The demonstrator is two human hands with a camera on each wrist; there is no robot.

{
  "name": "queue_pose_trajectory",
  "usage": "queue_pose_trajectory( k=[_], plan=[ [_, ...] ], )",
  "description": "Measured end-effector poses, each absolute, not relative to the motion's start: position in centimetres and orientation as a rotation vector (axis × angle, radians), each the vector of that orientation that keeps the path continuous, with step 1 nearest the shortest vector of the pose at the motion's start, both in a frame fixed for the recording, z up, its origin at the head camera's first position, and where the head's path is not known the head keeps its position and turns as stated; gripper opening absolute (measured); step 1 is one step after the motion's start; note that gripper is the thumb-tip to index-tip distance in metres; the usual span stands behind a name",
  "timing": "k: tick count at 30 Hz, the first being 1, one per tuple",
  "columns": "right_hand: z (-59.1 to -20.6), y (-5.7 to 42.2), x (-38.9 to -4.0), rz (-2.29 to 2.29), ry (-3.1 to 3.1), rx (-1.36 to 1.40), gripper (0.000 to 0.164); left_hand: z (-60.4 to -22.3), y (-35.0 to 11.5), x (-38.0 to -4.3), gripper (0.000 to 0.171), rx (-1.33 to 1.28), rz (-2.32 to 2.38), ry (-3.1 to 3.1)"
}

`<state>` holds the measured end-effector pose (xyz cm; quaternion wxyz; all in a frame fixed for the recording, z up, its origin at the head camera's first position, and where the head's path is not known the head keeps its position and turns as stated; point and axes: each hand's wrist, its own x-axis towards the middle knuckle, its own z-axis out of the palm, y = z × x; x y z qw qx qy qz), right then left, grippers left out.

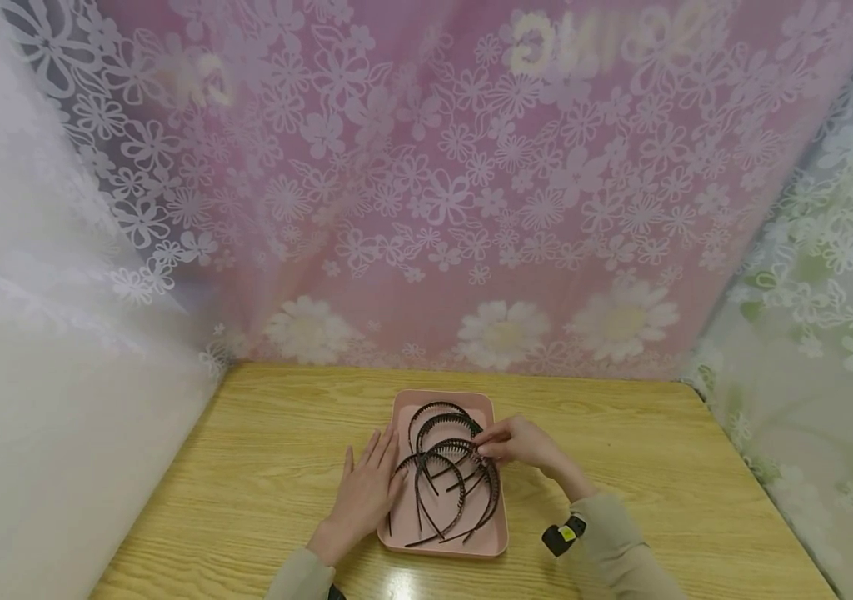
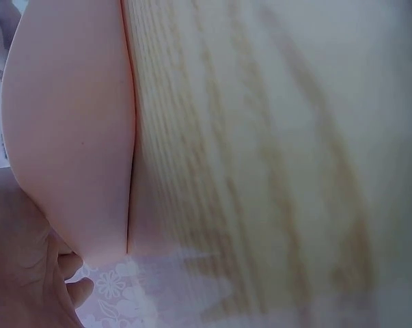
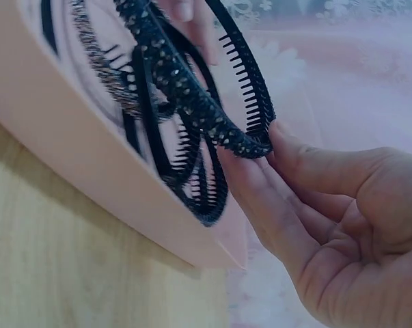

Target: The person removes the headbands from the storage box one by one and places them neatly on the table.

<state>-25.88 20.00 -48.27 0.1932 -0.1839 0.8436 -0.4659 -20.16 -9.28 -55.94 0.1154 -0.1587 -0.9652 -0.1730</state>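
A pink tray [image 1: 445, 398] on the table holds several black headbands [image 1: 462, 492] that overlap in a tangled pile. At the tray's left side, my left hand [image 1: 366, 492] rests against the rim with its fingers extended. The left wrist view shows the tray's outer wall [image 2: 69, 130] beside that hand. Over the right rim, my right hand [image 1: 522, 443] pinches one headband between thumb and fingers. Up close in the right wrist view, that headband [image 3: 175, 85] has sparkling studs outside and comb teeth inside. Other headbands lie below it, partly hidden.
The wood-grain table [image 1: 284, 467] extends on both sides of the tray. A pink curtain [image 1: 396, 208] with white flowers hangs at the back, with pale sheets [image 1: 44, 375] at the sides. A black device with a yellow mark [image 1: 563, 535] sits at my right wrist.
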Motion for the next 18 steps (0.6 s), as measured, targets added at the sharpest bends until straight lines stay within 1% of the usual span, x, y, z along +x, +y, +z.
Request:
queue_pose_trajectory(
  k=[9, 18],
  plan=[
    [-46.1, 21.7, -26.7, -1.32, 2.368, -0.493, 0.032, -55.9, -9.2, -20.1, 0.059, -0.461, -0.52, -2.82],
    [-45.0, 23.7, -27.2, -1.345, 2.359, -0.508, 0.031, -55.9, -9.2, -20.1, 0.059, -0.462, -0.518, -2.791]
  ],
)
